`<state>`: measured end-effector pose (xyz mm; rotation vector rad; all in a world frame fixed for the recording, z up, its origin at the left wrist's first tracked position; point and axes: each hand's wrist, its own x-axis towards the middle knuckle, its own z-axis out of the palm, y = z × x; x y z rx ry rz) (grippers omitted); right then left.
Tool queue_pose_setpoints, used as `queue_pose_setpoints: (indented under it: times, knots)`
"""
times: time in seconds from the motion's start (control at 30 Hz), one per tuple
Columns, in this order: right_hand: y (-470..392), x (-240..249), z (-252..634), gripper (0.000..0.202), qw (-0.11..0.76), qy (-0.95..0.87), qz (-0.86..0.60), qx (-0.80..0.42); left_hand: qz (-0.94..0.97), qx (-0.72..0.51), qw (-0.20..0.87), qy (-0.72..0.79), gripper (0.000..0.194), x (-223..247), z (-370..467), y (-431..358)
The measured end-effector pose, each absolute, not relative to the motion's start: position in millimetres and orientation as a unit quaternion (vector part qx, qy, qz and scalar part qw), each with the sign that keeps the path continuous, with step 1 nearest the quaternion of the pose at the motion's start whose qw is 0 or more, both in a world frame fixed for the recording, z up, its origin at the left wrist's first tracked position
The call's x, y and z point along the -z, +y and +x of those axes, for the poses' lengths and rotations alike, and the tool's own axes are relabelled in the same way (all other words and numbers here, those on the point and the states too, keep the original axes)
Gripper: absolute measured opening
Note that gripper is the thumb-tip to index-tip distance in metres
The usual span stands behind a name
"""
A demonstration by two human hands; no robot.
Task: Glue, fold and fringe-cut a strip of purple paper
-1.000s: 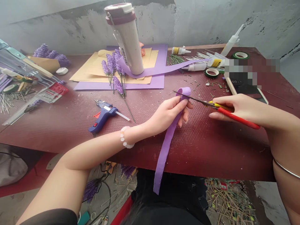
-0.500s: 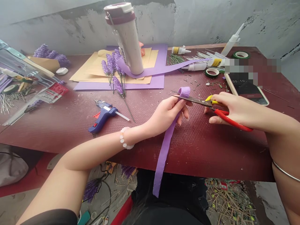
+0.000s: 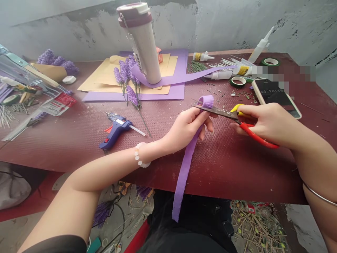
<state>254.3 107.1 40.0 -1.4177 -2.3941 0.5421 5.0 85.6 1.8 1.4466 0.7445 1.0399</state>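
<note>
My left hand [image 3: 191, 124] pinches a long purple paper strip [image 3: 184, 172], whose upper end curls over the fingers in a finely fringed loop. The strip's tail hangs past the table's front edge. In my right hand [image 3: 265, 123] are scissors [image 3: 223, 112] with one yellow and one red handle. Their blades lie at the strip just below the curled end, close to my left fingertips. Whether the blades are fully closed is hard to make out. Left of my left hand, a blue glue gun [image 3: 116, 130] rests on the table with a glue stick in its back.
A tall coffee tumbler [image 3: 142, 45] stands on brown and purple paper sheets [image 3: 105, 96]. Beside it lie purple paper-flower stems [image 3: 129, 77]. To the right are glue bottles [image 3: 221, 75], green tape rolls [image 3: 238, 82], cut wires and a phone [image 3: 276, 96] showing a timer.
My right hand has moved slightly left with the scissors, and their handles have drawn a little closer together. The left hand keeps its grip on the strip almost in place.
</note>
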Motion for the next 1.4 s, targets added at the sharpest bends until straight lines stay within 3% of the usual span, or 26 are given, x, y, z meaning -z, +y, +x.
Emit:
queue_pose_setpoints:
  times: [0.17,0.33,0.63,0.83,0.97,1.1,1.4]
  knots:
    - [110,-24,266,0.029,0.172,-0.856,-0.466,-0.145,0.611,-0.446,0.572,0.318,0.024,-5,6,85]
    - [112,-26,271,0.027,0.162,-0.86,-0.463,-0.138,0.605,-0.441,0.581,0.318,0.023,-5,6,84]
    - [111,-38,271,0.038,0.086,-0.822,-0.475,-0.301,0.607,-0.432,0.615,0.258,0.027,-4,3,82]
    - [109,-45,267,0.051,0.077,-0.791,-0.498,-0.347,0.605,-0.41,0.624,0.277,0.032,-5,1,80]
    - [108,-50,259,0.069,0.068,-0.782,-0.52,-0.337,0.584,-0.417,0.628,0.301,0.021,-6,4,82]
    - [108,-53,253,0.08,0.055,-0.769,-0.544,-0.33,0.567,-0.443,0.613,0.327,0.023,-9,7,83]
    - [109,-43,254,0.073,0.062,-0.795,-0.562,-0.219,0.568,-0.454,0.594,0.345,0.029,-6,7,86]
